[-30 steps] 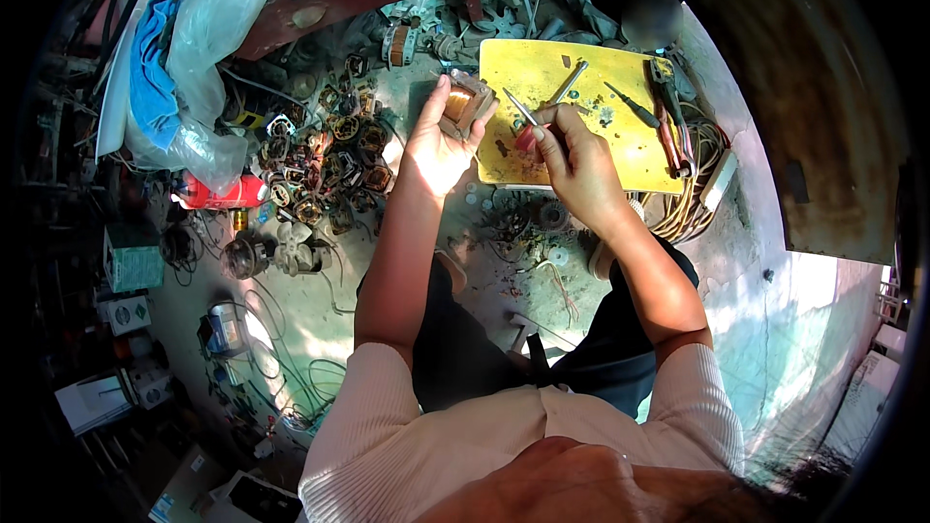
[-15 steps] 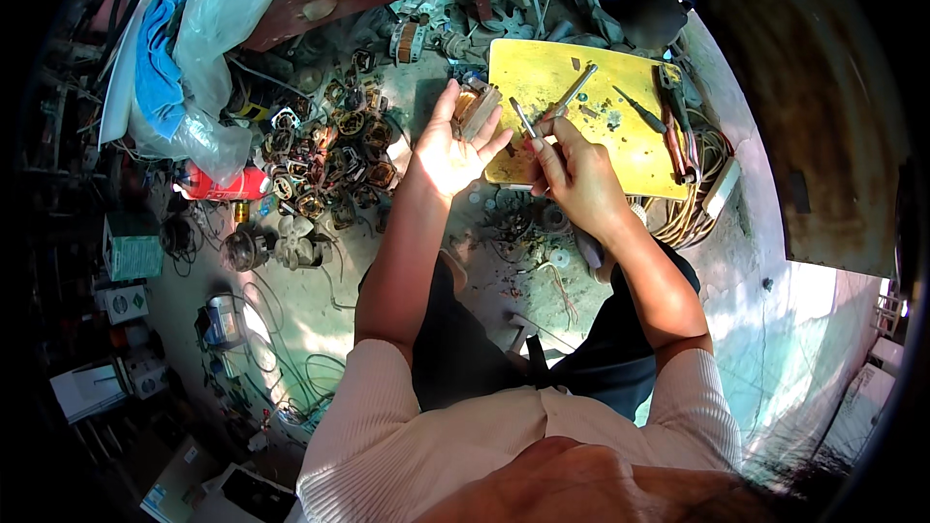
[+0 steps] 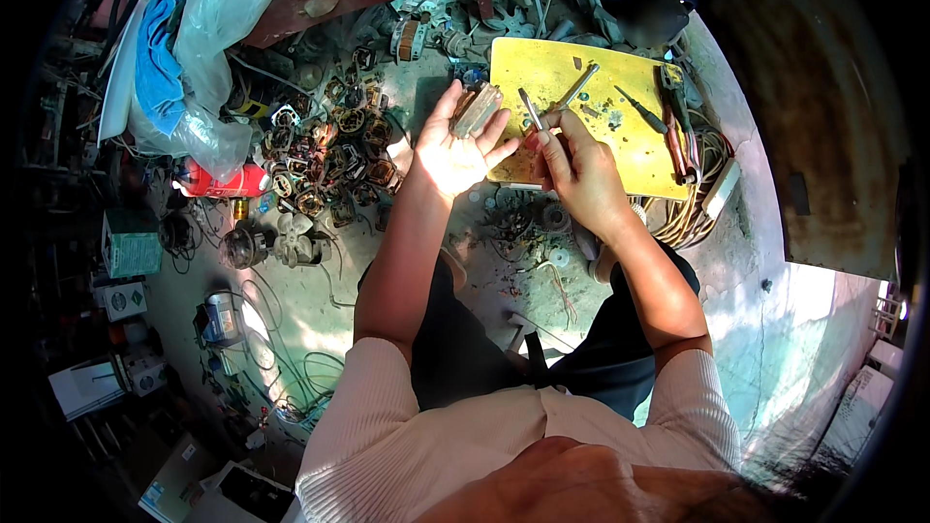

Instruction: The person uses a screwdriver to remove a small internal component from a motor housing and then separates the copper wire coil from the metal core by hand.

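Note:
My left hand (image 3: 451,157) is palm up with its fingers partly spread, cradling a small worn block of layered metal (image 3: 478,110), perhaps a motor core. Copper colour is not clearly visible on its upper side now. Pinched between the thumb and fingers of my right hand (image 3: 585,172) is a slim metal tool (image 3: 529,105). Its tip points up and away, just right of the block and apart from it; the handle end is hidden in the hand. Beneath the right hand lies a yellow board (image 3: 533,60), with a socket wrench-like metal rod (image 3: 583,81) on it.
On the board's right lie a dark screwdriver (image 3: 643,112) and red-handled pliers (image 3: 674,140), beside coiled cable (image 3: 715,157). Left of my hands is a heap of motor windings (image 3: 344,126). A fan-like metal part (image 3: 296,238) and a red container (image 3: 225,181) sit further left.
The block has turned in my left hand, showing more of its layered side. The tool in my right hand has swung a little to the right and upward.

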### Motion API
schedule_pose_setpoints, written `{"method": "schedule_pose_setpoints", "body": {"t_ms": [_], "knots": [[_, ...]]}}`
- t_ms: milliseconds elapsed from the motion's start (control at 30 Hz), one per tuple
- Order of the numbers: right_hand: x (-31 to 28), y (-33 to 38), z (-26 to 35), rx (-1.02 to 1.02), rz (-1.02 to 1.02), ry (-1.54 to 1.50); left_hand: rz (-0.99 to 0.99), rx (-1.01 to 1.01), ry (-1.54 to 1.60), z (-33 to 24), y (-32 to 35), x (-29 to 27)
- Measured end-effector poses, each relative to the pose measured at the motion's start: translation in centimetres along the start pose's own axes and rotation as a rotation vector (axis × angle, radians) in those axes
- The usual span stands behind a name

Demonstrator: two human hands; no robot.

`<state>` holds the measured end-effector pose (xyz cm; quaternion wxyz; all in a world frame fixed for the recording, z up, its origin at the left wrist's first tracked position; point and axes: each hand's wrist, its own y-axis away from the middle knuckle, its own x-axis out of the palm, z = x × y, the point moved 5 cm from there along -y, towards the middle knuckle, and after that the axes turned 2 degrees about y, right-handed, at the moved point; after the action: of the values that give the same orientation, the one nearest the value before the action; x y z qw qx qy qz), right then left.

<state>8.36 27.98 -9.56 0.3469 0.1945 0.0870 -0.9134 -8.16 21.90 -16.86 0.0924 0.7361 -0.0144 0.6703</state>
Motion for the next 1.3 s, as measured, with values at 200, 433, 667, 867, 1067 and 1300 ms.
{"method": "schedule_pose_setpoints", "body": {"t_ms": [200, 433, 667, 867, 1067, 1300], "knots": [[-1.5, -0.9, 1.3, -0.226, -0.020, 0.002, 0.173, -0.211, 0.132, 2.8, -0.5, 1.5], [-2.1, -2.3, -1.6, -0.149, 0.038, -0.114, -0.236, -0.202, -0.421, 5.0, -0.4, 2.3], [-2.0, -3.0, -3.1, 0.015, -0.046, -0.285, -0.350, -0.282, -0.828, 4.8, 0.3, 3.6], [-1.4, -3.8, -5.6, 0.111, -0.040, -0.321, -0.591, -0.125, -1.497, 1.5, 1.1, 3.2], [-0.3, -3.7, -4.9, 0.113, -0.073, -0.465, -0.333, 0.350, -0.859, 5.1, -0.6, 3.8], [-1.3, -3.3, -3.4, -0.103, -0.101, -0.286, -0.219, 0.379, -1.118, 4.1, -0.2, 4.7]]}}
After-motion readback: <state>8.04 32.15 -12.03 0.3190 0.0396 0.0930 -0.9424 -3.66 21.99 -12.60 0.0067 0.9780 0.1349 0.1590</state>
